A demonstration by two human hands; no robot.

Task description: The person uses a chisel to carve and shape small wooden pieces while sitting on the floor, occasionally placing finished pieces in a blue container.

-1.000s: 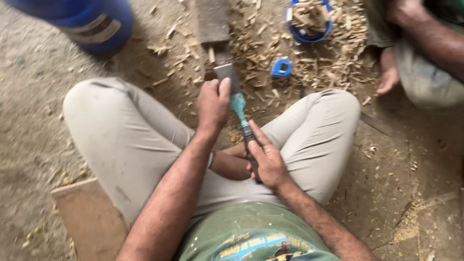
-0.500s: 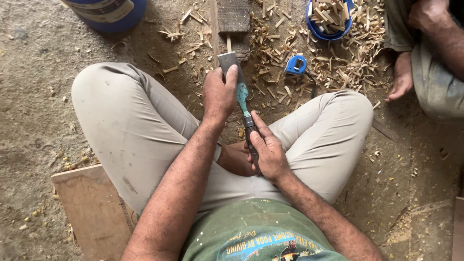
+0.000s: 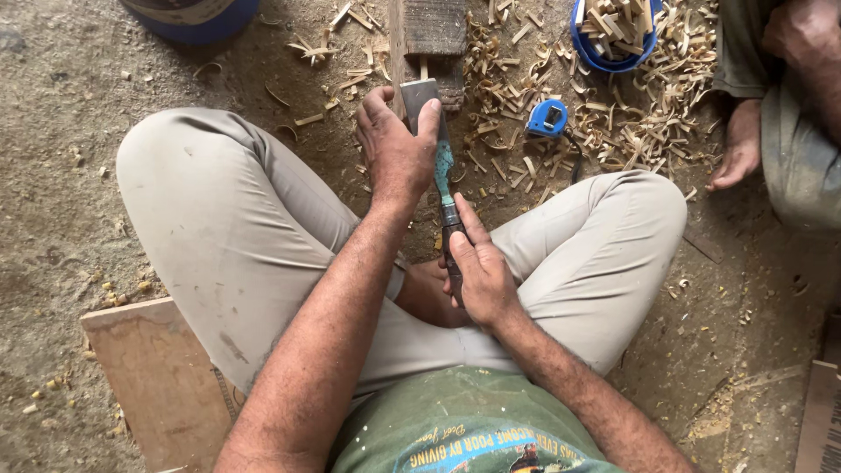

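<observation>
A long chisel with a flat grey steel blade and a teal-green and dark handle [image 3: 442, 188] lies in the middle of the frame, its long axis running almost straight up and down the picture, blade end toward the top, handle end toward the lower centre, between the person's crossed knees in beige trousers [image 3: 263, 236].

The left hand [image 3: 396, 151] sits at the upper end: its fingers [image 3: 427, 118] are curled over the top edge of the grey blade, thumb on the left side, so the hand is closed on the steel itself. The right hand [image 3: 480, 276] is at the lower end, fingers wrapped round the dark part of the handle just below the teal section, palm facing left. So the tool spans from one hand to the other, the left farther up the frame and nearer the tip, the right nearer the body.

Just above the blade tip, touching or nearly so, stands a dark weathered wooden block [image 3: 434, 31] at the top centre. Pale wood shavings [image 3: 648, 131] litter the dirt floor [image 3: 79, 166] to the upper right, with a small blue tape measure [image 3: 548, 117] just right of the blade and a blue bowl of wood chips [image 3: 613, 35] beyond it. Another person's bare foot [image 3: 740, 149] rests at the right edge. A flat brown board [image 3: 158, 377] lies at lower left.
</observation>
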